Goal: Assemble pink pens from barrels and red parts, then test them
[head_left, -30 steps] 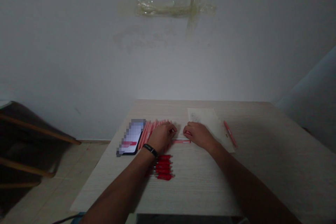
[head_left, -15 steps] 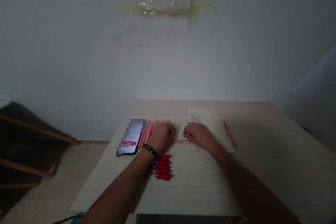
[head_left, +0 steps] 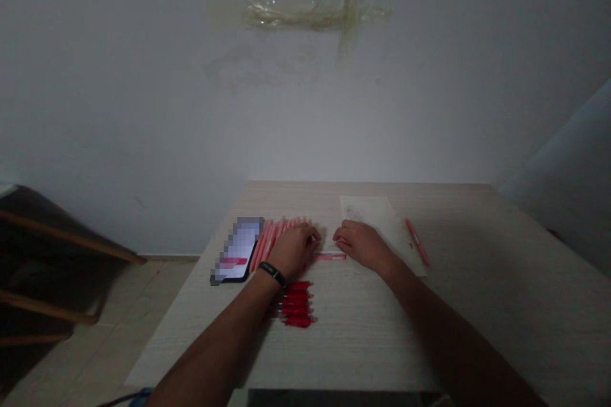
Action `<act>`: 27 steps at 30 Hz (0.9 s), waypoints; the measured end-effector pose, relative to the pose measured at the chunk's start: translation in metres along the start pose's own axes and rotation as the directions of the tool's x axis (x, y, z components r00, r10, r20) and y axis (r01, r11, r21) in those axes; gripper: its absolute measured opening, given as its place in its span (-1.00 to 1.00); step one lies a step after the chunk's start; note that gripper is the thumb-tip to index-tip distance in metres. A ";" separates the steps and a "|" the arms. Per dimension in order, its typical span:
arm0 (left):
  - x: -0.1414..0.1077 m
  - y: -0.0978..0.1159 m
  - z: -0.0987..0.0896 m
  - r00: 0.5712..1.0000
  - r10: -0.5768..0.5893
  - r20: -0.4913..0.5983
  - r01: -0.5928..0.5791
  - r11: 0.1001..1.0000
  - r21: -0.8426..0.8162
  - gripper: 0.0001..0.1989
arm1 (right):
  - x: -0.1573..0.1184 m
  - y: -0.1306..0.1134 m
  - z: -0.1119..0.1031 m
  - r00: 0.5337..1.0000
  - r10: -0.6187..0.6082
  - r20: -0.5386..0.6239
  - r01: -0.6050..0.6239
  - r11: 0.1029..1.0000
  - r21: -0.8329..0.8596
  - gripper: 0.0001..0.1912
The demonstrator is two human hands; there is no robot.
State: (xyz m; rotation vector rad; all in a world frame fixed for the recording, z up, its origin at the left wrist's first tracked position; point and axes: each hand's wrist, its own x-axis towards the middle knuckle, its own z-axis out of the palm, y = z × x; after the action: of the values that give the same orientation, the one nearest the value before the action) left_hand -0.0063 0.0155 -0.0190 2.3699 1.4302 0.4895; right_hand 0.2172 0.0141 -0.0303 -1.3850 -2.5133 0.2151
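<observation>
Left hand (head_left: 293, 249); right hand (head_left: 361, 245) at its three o'clock: both curled, hold unclear. Red pens (head_left: 298, 299): left hand's six o'clock.

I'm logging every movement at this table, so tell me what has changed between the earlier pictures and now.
Nothing visibly changed beyond a very slight shift of the whole view; I see nothing taken up or let go. The left hand stays over the pink pens, the right hand at the paper; phone and red pens lie as before.
</observation>
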 end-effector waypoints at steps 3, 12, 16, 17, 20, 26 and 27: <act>0.000 -0.001 0.001 1.000 0.006 -0.028 -0.006 1.000 -0.015 -0.82 | -0.003 0.003 -0.002 0.998 -0.028 -0.060 0.032 0.997 0.076 -0.72; -0.001 0.007 0.001 0.996 0.071 -0.053 -0.075 0.994 -0.083 -0.81 | -0.005 -0.004 0.004 0.971 -0.147 -0.190 0.188 0.957 0.219 -0.60; 0.000 0.006 0.001 0.995 0.091 -0.048 -0.095 0.991 -0.094 -0.85 | -0.005 -0.008 0.004 0.966 -0.167 -0.196 0.210 0.950 0.229 -0.66; 0.000 0.006 0.001 0.994 0.093 -0.053 -0.097 0.991 -0.096 -0.86 | -0.005 -0.008 0.003 0.965 -0.168 -0.202 0.211 0.953 0.217 -0.67; -0.001 0.004 -0.001 0.993 0.079 -0.085 -0.086 0.993 -0.080 -0.88 | -0.007 -0.004 0.001 0.961 -0.146 -0.234 0.189 0.967 0.169 -0.75; -0.001 0.000 -0.002 0.988 0.065 -0.142 -0.073 0.996 -0.051 -0.86 | -0.008 0.011 -0.002 0.950 -0.094 -0.296 0.132 0.985 0.110 -0.94; -0.001 -0.001 -0.002 0.987 0.067 -0.145 -0.075 0.996 -0.046 -0.86 | -0.008 0.012 -0.002 0.950 -0.099 -0.298 0.135 0.985 0.106 -0.94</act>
State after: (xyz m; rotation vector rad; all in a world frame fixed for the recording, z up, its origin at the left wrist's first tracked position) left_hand -0.0080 0.0151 -0.0176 2.3936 1.3781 0.7201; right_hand 0.2321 0.0135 -0.0327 -1.1234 -2.2858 0.1306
